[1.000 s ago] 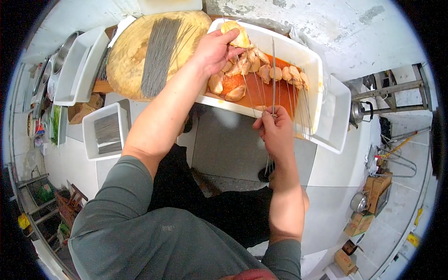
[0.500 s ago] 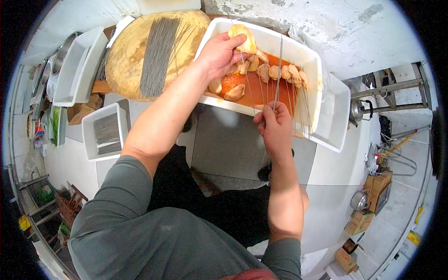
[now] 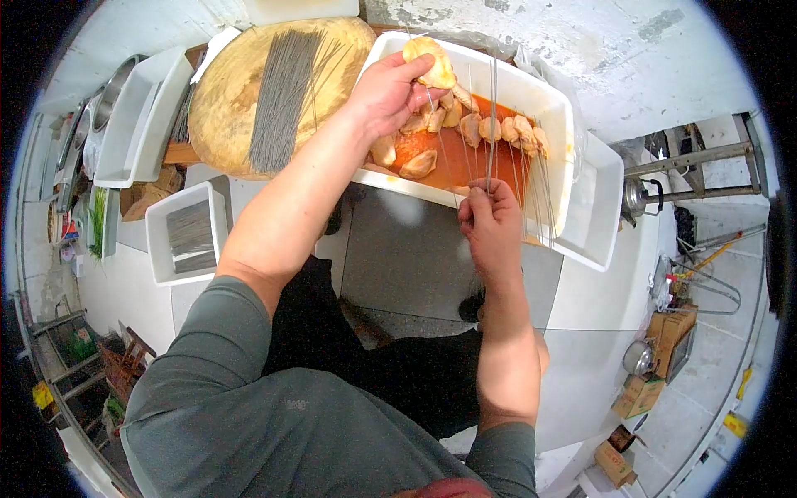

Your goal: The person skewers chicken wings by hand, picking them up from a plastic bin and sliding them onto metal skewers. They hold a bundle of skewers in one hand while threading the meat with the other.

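Note:
My left hand [image 3: 383, 90] holds a pale chicken piece [image 3: 429, 61] over the far end of a white tub [image 3: 548, 108]. The tub holds several more chicken pieces [image 3: 490, 129] in orange-red marinade. My right hand [image 3: 492, 222] sits at the tub's near rim, pinching thin metal skewers [image 3: 491, 108] that point up and away over the meat. More skewers lean against the tub's right side.
A round wooden chopping board [image 3: 232, 91] to the left carries a bundle of skewers [image 3: 281, 95]. White trays stand left [image 3: 141, 116], lower left [image 3: 184, 234] and right of the tub [image 3: 602, 203]. Tiled floor, boxes and metal pots lie below and at the right.
My left hand has lifted the chicken piece slightly and held it near the tub's far rim. My right hand has shifted the skewers a little, keeping them upright.

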Demonstrator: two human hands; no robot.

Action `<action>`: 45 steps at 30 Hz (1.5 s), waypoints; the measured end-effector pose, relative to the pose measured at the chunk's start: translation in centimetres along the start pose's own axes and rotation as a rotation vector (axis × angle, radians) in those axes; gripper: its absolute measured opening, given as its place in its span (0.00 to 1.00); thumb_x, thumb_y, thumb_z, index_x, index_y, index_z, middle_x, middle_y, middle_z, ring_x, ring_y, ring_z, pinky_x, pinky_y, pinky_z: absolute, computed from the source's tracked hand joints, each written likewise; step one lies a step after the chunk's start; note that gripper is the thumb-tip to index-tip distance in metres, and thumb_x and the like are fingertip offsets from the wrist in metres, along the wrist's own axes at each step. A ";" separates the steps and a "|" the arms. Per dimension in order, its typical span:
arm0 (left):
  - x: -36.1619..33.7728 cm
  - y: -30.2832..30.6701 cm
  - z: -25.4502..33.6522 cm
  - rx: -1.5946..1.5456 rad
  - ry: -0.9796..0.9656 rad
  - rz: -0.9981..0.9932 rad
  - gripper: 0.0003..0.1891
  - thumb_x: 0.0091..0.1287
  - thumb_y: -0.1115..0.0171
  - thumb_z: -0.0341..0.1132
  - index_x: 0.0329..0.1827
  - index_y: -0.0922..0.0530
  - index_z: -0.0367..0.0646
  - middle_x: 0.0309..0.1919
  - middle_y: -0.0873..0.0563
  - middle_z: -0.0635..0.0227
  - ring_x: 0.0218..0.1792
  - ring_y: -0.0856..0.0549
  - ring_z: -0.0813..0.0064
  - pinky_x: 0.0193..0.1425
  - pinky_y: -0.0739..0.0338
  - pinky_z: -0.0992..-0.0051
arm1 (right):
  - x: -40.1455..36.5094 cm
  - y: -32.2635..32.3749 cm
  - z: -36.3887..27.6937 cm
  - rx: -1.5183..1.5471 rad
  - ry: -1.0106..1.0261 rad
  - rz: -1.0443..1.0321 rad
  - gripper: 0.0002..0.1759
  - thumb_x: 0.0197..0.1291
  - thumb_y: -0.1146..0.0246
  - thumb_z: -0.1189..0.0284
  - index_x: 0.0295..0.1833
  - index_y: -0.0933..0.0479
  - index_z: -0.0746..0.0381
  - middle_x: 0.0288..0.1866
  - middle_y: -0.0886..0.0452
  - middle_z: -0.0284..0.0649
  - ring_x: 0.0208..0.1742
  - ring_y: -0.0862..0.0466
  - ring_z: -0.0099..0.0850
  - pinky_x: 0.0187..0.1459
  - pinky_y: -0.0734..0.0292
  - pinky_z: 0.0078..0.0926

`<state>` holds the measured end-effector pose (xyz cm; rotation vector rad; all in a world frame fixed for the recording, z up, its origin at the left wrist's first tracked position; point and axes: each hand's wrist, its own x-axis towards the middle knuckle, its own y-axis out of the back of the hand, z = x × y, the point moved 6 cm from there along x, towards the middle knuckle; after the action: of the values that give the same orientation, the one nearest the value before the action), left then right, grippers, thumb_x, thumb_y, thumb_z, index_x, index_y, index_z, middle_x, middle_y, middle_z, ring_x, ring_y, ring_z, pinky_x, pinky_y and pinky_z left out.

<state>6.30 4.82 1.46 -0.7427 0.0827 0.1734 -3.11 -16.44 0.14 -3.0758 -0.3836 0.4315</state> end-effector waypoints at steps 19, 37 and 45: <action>-0.4 -0.1 -0.8 0.153 0.101 -0.088 0.11 0.71 0.44 0.32 0.51 0.26 0.35 0.45 0.18 0.61 0.33 0.15 0.72 0.45 0.16 0.75 | 0.4 0.0 -0.1 -0.028 0.048 -0.007 0.07 0.69 0.46 0.71 0.44 0.29 0.64 0.23 0.26 0.32 0.22 0.30 0.18 0.24 0.36 0.17; -1.7 -2.1 -1.0 0.158 0.089 -0.045 0.12 0.71 0.45 0.32 0.53 0.27 0.36 0.47 0.18 0.62 0.48 0.16 0.69 0.54 0.18 0.66 | 0.6 -0.5 -0.5 0.061 -0.025 0.034 0.06 0.69 0.45 0.71 0.44 0.30 0.62 0.23 0.26 0.32 0.19 0.32 0.18 0.20 0.38 0.17; -2.0 -3.2 -1.8 0.158 0.067 -0.084 0.12 0.71 0.45 0.31 0.54 0.27 0.36 0.48 0.18 0.62 0.48 0.16 0.68 0.53 0.17 0.66 | 0.5 -0.4 -0.6 0.010 -0.024 0.076 0.06 0.69 0.46 0.71 0.43 0.29 0.63 0.22 0.26 0.32 0.19 0.30 0.18 0.20 0.36 0.18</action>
<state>4.87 1.04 2.52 -0.5933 0.1270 0.0612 -2.58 -15.94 0.55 -3.0866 -0.2645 0.4710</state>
